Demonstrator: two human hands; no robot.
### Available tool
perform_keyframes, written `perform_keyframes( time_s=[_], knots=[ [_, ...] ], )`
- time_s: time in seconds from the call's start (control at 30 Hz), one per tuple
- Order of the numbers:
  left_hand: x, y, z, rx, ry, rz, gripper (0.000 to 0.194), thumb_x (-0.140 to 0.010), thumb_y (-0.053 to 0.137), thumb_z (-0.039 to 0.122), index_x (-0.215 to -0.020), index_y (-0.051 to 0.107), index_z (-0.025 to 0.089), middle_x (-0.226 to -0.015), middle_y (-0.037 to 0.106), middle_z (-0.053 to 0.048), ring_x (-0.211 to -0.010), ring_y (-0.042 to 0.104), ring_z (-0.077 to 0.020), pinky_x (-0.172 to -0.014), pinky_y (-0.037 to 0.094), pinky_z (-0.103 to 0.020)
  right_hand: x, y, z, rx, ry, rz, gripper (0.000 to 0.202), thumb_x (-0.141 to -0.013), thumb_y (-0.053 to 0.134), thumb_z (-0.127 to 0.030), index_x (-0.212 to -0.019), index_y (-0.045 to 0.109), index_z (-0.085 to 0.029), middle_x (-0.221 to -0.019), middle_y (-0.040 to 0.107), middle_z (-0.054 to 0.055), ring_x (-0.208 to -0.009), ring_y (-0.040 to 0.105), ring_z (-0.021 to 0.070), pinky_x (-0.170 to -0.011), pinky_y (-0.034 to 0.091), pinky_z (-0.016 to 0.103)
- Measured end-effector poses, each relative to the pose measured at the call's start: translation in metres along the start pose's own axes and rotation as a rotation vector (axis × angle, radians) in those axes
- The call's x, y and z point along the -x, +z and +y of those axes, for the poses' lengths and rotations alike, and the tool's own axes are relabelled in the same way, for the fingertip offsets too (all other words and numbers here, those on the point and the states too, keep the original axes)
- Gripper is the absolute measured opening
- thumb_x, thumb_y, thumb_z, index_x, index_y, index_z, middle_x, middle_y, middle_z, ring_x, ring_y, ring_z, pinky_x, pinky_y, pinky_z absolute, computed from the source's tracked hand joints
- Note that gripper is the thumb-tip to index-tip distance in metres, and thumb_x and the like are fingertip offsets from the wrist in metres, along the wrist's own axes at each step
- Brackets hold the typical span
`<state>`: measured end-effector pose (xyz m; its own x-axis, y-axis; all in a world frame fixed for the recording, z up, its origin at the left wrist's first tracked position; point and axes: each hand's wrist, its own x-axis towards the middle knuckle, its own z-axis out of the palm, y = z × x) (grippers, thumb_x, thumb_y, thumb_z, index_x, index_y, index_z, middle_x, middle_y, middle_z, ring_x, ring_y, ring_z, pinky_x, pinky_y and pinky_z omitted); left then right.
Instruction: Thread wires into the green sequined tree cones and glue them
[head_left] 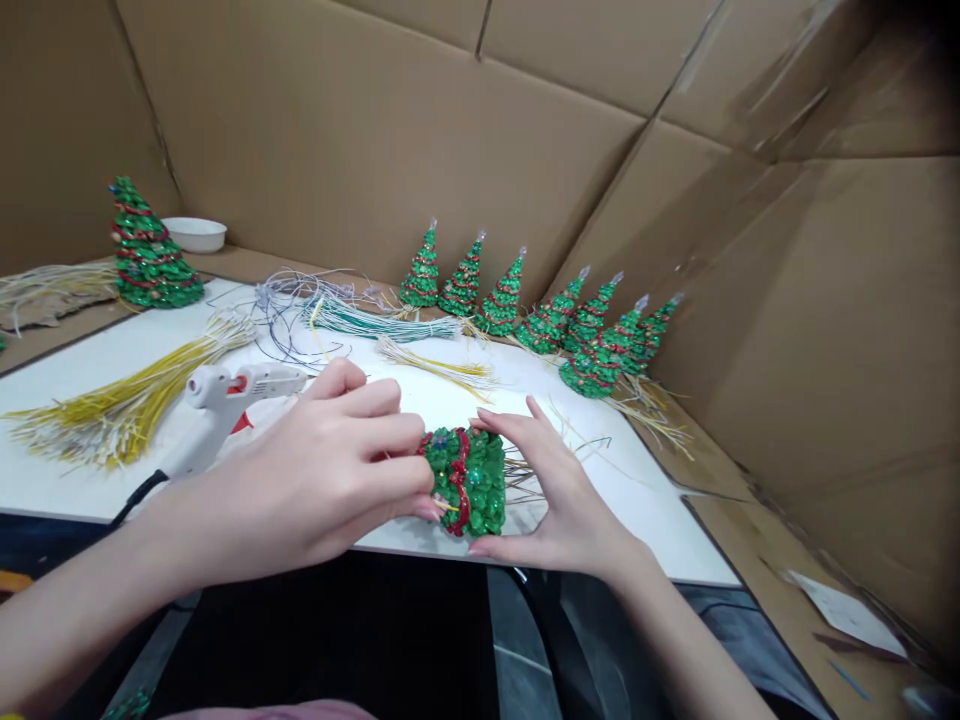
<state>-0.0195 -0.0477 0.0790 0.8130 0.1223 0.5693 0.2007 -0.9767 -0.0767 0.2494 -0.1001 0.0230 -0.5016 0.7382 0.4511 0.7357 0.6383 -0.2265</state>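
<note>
A small green tree ornament [484, 485] with a red garland lies on its side at the board's near edge, its base toward the right. My left hand [352, 460] reaches over its upper end; thumb and fingers are pinched together on a short yellow wire end [446, 506] at the tree's side. My right hand [559, 500] holds the tree near its base, thumb below and fingers above. Thin wires [525, 475] trail out from the base behind my right hand. The tree's tip is hidden behind my left hand.
A white glue gun [214, 410] lies left, beside a yellow wire bundle [142, 395]. Green wires [382, 320] cross the white board [675, 520]. Several small trees [502, 300] stand at the back right; a larger tree [154, 255] and white bowl [196, 234] are back left.
</note>
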Motion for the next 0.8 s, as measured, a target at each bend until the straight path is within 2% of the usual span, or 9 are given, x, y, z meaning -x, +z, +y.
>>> perform_keyframes(
  time_s=[0.23, 0.4, 0.53, 0.8],
  knots=[
    [0.012, 0.009, 0.008, 0.017, -0.023, -0.060, 0.029, -0.098, 0.040, 0.012, -0.081, 0.063, 0.019, -0.070, 0.057, 0.001, -0.070, 0.043, -0.0164, -0.076, 0.026, -0.035, 0.007, 0.005, -0.003, 0.039, -0.078, 0.086, 0.111, -0.065, 0.078, -0.061, -0.151, 0.023, -0.020, -0.130, 0.061, 0.017, -0.122, 0.059, 0.0340, -0.118, 0.015, 0.067],
    [0.014, 0.010, 0.012, 0.068, -0.029, -0.072, 0.028, -0.098, 0.042, 0.010, -0.081, 0.063, 0.017, -0.071, 0.057, 0.001, -0.070, 0.042, -0.0154, -0.081, 0.027, -0.034, 0.013, 0.007, -0.004, 0.052, -0.132, 0.138, 0.109, -0.064, 0.081, -0.057, -0.150, 0.027, -0.017, -0.128, 0.063, 0.018, -0.120, 0.061, 0.0339, -0.119, 0.013, 0.067],
    [0.015, 0.012, 0.013, 0.071, -0.044, -0.074, 0.028, -0.098, 0.042, 0.010, -0.081, 0.063, 0.017, -0.072, 0.058, 0.001, -0.070, 0.043, -0.0150, -0.080, 0.027, -0.033, 0.014, 0.008, -0.003, 0.037, -0.146, 0.143, 0.109, -0.064, 0.082, -0.055, -0.150, 0.028, -0.016, -0.128, 0.063, 0.019, -0.120, 0.060, 0.0346, -0.118, 0.014, 0.068],
    [0.019, 0.021, 0.010, 0.066, -0.038, -0.066, 0.028, -0.099, 0.039, 0.013, -0.085, 0.064, 0.017, -0.073, 0.060, 0.001, -0.071, 0.046, -0.0154, -0.079, 0.027, -0.034, 0.014, 0.009, -0.001, 0.027, -0.144, 0.147, 0.110, -0.062, 0.084, -0.055, -0.150, 0.029, -0.018, -0.128, 0.063, 0.018, -0.119, 0.061, 0.0347, -0.118, 0.008, 0.070]
  ],
)
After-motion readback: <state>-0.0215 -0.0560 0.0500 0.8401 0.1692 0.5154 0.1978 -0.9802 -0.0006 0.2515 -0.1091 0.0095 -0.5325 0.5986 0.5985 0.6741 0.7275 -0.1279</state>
